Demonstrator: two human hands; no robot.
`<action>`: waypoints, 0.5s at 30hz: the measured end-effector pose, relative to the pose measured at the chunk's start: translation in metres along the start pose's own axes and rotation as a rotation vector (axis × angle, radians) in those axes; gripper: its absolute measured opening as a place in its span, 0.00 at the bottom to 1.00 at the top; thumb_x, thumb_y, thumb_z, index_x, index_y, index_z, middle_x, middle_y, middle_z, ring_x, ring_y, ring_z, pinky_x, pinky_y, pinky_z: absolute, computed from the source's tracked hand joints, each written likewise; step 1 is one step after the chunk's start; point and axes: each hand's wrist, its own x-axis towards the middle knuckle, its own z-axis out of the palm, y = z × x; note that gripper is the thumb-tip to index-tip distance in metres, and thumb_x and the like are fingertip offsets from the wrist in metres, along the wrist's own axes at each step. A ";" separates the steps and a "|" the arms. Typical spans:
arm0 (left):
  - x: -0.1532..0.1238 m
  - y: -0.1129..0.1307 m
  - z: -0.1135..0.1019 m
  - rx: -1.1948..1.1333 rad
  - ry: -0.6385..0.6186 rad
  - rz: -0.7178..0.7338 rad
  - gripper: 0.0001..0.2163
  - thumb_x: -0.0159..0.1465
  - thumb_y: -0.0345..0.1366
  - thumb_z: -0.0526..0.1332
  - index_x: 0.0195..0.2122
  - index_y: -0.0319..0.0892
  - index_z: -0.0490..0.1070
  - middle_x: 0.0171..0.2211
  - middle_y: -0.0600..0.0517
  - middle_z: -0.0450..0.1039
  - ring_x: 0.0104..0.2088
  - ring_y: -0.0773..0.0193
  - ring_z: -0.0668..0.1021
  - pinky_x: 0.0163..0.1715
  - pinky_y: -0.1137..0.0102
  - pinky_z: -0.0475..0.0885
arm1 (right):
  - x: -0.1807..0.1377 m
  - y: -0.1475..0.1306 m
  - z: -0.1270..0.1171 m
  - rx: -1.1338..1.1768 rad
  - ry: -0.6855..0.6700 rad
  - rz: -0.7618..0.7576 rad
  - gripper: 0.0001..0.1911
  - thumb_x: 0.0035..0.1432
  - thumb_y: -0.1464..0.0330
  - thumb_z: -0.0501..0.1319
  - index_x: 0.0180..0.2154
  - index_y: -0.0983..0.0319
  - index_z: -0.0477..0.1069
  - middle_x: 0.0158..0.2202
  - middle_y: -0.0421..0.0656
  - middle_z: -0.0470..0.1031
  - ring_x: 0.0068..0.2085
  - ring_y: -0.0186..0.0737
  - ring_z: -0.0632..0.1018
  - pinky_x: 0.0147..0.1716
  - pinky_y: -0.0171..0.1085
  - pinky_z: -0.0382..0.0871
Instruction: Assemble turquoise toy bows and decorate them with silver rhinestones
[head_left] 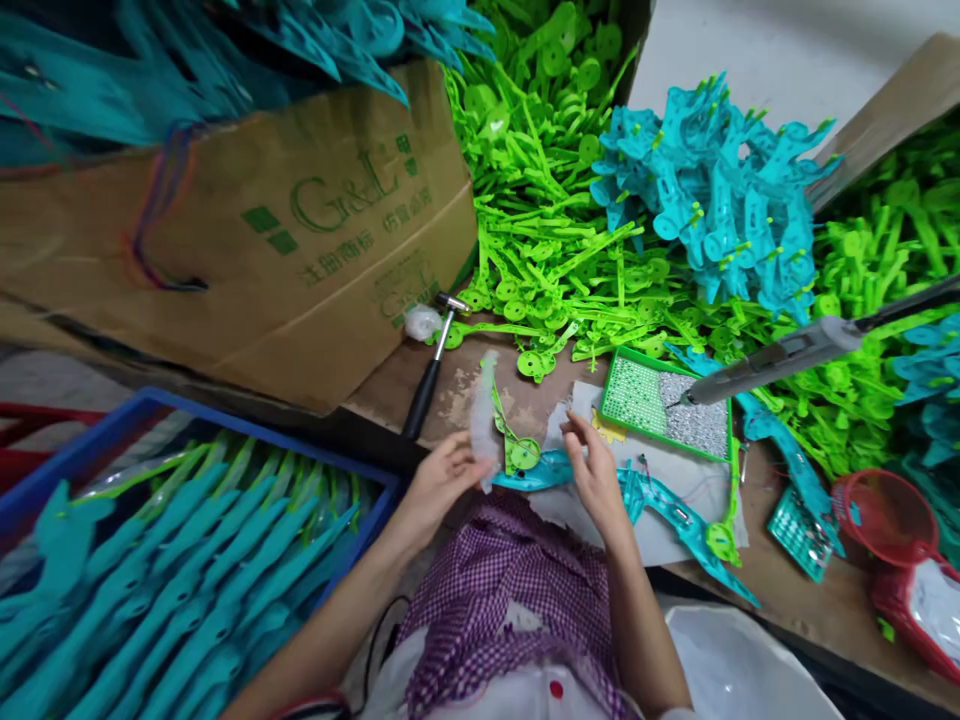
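Observation:
My left hand (448,478) pinches the lower end of a translucent plastic strip (484,415), which stands upright and looks slightly blurred. Just right of the strip is a green plastic part (521,453) with a round end, lying at the left end of a blue plastic part (551,470). My right hand (596,470) hovers over that blue part, fingers loosely bent and apart, with nothing visible in them. Farther right, the blue plastic continues as a long curved piece (679,515) with another green arm (724,540) attached.
A hammer (435,370) leans beside a cardboard box (300,240). A green tray (634,395) holds small metal pieces under a grey power screwdriver (787,355). Green parts (540,200) pile up behind. A blue crate (142,405) of assembled pieces is at left, a red basket (885,515) at right.

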 end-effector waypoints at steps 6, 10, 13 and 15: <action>0.025 -0.006 -0.025 -0.034 0.194 0.065 0.30 0.49 0.46 0.76 0.50 0.44 0.70 0.40 0.52 0.78 0.33 0.64 0.81 0.33 0.71 0.77 | -0.004 0.005 0.016 -0.178 -0.126 -0.134 0.16 0.70 0.62 0.54 0.52 0.58 0.75 0.48 0.48 0.79 0.51 0.43 0.77 0.54 0.43 0.68; 0.035 -0.005 -0.018 -0.073 0.159 0.001 0.29 0.48 0.45 0.77 0.47 0.43 0.69 0.38 0.52 0.78 0.33 0.64 0.81 0.35 0.70 0.78 | -0.003 0.009 0.028 -0.239 -0.096 -0.091 0.15 0.70 0.64 0.53 0.50 0.59 0.76 0.46 0.48 0.79 0.49 0.43 0.77 0.52 0.43 0.69; 0.040 -0.007 -0.013 -0.082 0.118 -0.050 0.27 0.48 0.45 0.77 0.44 0.42 0.69 0.37 0.52 0.79 0.33 0.64 0.81 0.36 0.70 0.78 | -0.005 0.012 0.032 -0.267 -0.130 -0.109 0.15 0.70 0.64 0.53 0.50 0.59 0.75 0.46 0.47 0.78 0.50 0.44 0.76 0.53 0.43 0.68; 0.042 -0.009 -0.011 -0.072 0.095 -0.046 0.26 0.49 0.45 0.76 0.44 0.42 0.69 0.37 0.51 0.80 0.33 0.64 0.82 0.36 0.71 0.78 | -0.005 0.013 0.036 -0.269 -0.154 -0.123 0.15 0.70 0.64 0.53 0.49 0.59 0.75 0.46 0.47 0.78 0.50 0.44 0.76 0.53 0.43 0.68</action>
